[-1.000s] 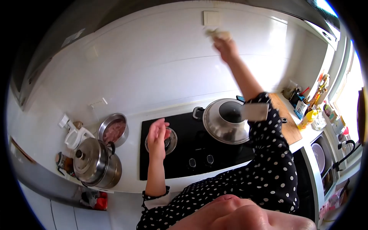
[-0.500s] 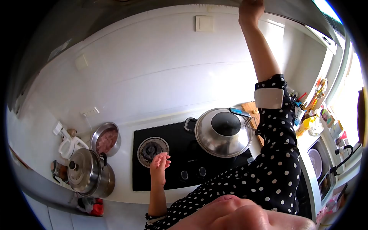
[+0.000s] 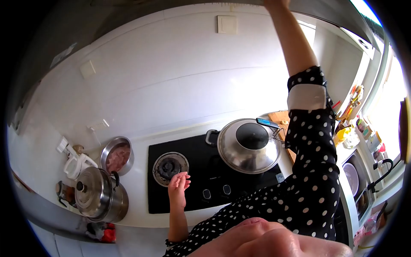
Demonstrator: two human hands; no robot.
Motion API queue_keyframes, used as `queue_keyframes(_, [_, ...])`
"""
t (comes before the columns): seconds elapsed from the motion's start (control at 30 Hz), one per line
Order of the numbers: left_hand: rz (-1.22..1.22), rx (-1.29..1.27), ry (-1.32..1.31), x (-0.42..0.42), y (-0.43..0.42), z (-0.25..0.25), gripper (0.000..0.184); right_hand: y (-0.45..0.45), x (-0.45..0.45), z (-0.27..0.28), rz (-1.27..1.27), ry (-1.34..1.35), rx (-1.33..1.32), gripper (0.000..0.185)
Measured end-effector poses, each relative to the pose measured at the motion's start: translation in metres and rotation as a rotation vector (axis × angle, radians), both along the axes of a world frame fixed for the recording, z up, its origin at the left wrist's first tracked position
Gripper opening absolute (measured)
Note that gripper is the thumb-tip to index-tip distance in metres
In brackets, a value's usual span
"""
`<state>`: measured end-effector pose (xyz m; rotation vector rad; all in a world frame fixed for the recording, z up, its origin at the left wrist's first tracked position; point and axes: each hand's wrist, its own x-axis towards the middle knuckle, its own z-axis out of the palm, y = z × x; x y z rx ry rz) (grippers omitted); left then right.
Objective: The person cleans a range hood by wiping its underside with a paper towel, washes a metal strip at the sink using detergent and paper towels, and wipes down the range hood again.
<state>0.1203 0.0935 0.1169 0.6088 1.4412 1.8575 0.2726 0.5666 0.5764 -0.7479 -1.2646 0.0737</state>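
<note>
My left hand (image 3: 178,192) hovers over the left front of the black gas cooktop (image 3: 201,162), beside the left burner (image 3: 170,168). Its fingers are loosely bent and apart, with nothing in them. Stretched far up, my right hand (image 3: 277,3) is at the dark hood (image 3: 150,12) along the top edge of the view. Its fingers are out of sight, so what they touch cannot be made out. A steel wok with a domed lid (image 3: 239,156) covers the right burner, below my raised right arm.
On the left of the counter are a steel bowl of pinkish meat (image 3: 118,158), a lidded steel pot (image 3: 102,197) and a white hand mixer (image 3: 79,164). At right are a wooden board (image 3: 279,117), a sink with a basin (image 3: 351,177) and a black tap (image 3: 383,173).
My right hand has moved higher, mostly past the top edge of the view, and its sleeve has shifted up and slightly right. My left hand stays nearly in place.
</note>
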Motion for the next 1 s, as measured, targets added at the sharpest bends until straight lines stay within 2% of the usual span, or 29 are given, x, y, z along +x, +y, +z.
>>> queue_keyframes(0.13, [0.051, -0.016, 0.008, -0.003, -0.010, -0.008, 0.016, -0.008, 0.047, -0.003, 0.885, 0.639, 0.219, 0.035])
queue_keyframes(0.17, [0.064, -0.021, 0.006, -0.006, -0.013, -0.012, 0.016, 0.009, 0.043, 0.006, 1.006, 0.777, 0.173, 0.032])
queue_keyframes(0.2, [0.084, -0.023, -0.006, -0.008, -0.014, -0.013, 0.016, 0.015, 0.019, 0.011, 0.728, 0.551, 0.055, 0.030])
queue_keyframes(0.27, [0.114, -0.032, -0.028, -0.008, -0.014, -0.013, 0.016, 0.013, -0.004, 0.016, 0.591, 0.366, -0.004, 0.030])
queue_keyframes(0.37, [0.075, 0.004, -0.010, -0.002, -0.008, -0.007, 0.017, 0.003, -0.003, 0.024, 0.760, 0.436, 0.016, 0.029])
queue_keyframes(0.53, [0.103, -0.016, -0.009, -0.004, -0.021, -0.020, 0.016, 0.016, 0.057, 0.024, 1.090, 0.608, 0.046, 0.028])
queue_keyframes(0.67, [0.141, -0.007, -0.043, -0.003, -0.020, -0.017, 0.016, 0.009, 0.030, 0.023, 1.082, 0.628, -0.007, 0.027])
queue_keyframes(0.77, [0.078, 0.033, -0.026, 0.005, -0.013, -0.011, 0.016, -0.047, 0.015, 0.019, 1.080, 0.597, -0.017, 0.027])
queue_keyframes(0.8, [0.049, 0.038, -0.023, 0.006, -0.014, -0.009, 0.016, -0.076, 0.018, 0.020, 1.083, 0.565, -0.035, 0.026])
queue_keyframes(0.87, [0.050, 0.006, 0.004, 0.006, -0.016, -0.010, 0.016, -0.081, 0.059, 0.019, 1.259, 0.413, 0.139, 0.024])
queue_keyframes(0.93, [0.065, -0.035, -0.010, 0.003, -0.021, -0.014, 0.016, -0.096, 0.094, 0.019, 1.178, 0.450, 0.108, 0.018])
queue_keyframes(1.0, [0.101, -0.045, 0.010, 0.003, -0.022, -0.010, 0.016, 0.091, 0.169, 0.069, 1.587, 0.342, 0.226, 0.015])
